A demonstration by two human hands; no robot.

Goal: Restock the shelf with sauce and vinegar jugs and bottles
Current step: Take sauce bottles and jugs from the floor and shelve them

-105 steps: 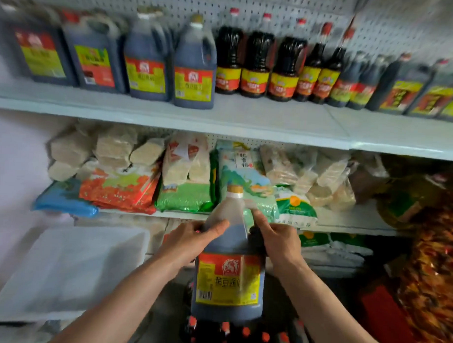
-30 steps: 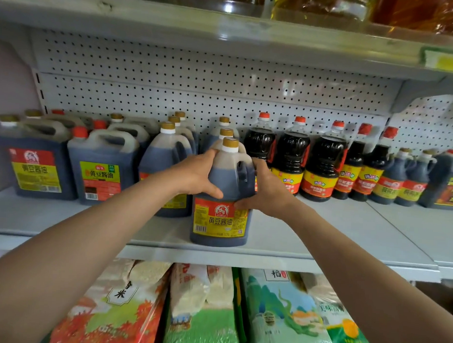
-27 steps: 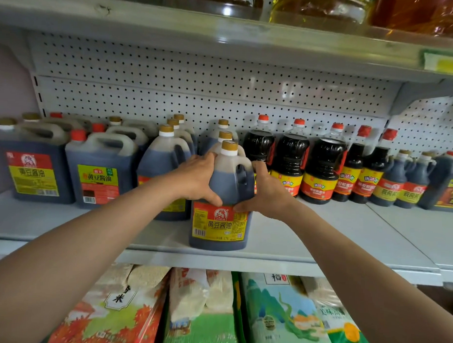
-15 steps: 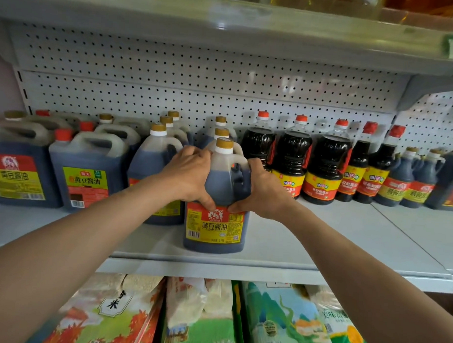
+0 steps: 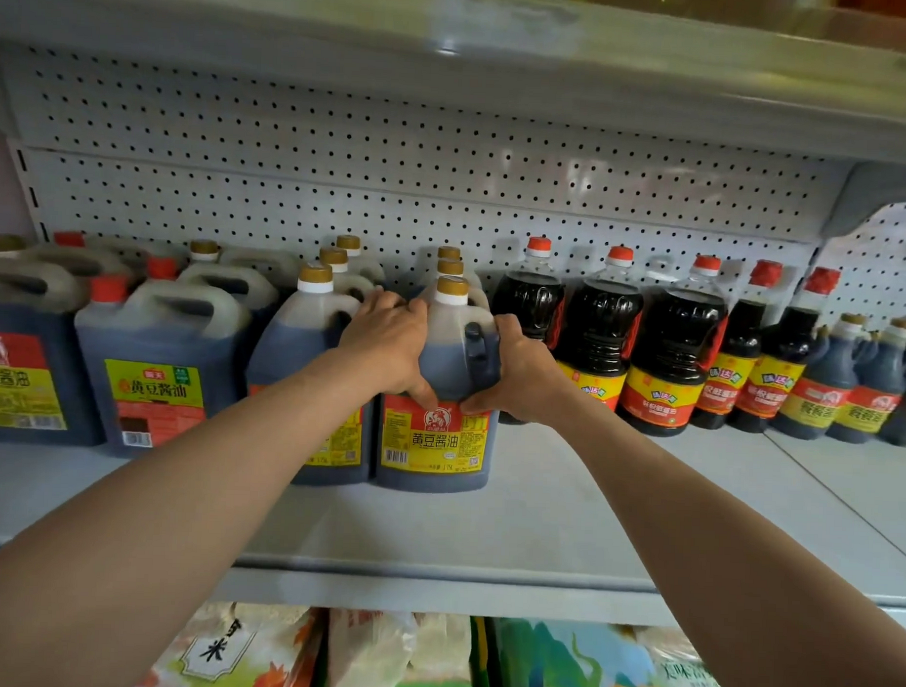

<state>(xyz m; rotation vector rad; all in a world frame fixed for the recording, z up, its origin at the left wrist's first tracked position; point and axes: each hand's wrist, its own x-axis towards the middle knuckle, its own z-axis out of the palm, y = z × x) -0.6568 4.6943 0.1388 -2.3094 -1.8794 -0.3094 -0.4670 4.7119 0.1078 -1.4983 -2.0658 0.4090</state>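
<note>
Head cam: grey shelf (image 5: 511, 520) with a pegboard back (image 5: 396, 151), rows of jugs and bottles along its rear edge. The soy sauce jug (image 5: 439, 394) stands upright mid-shelf, touching the matching jug (image 5: 306, 369) on its left. Left hand (image 5: 384, 346) and right hand (image 5: 516, 376) have fingers curled around its shoulders, gripping it.

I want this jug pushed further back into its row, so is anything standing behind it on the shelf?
Yes. Both hands, left hand and right hand, grip the jug, and directly behind it stand two more gold-capped jugs in the same row, up to the pegboard. It can go back only until it meets them.
</note>
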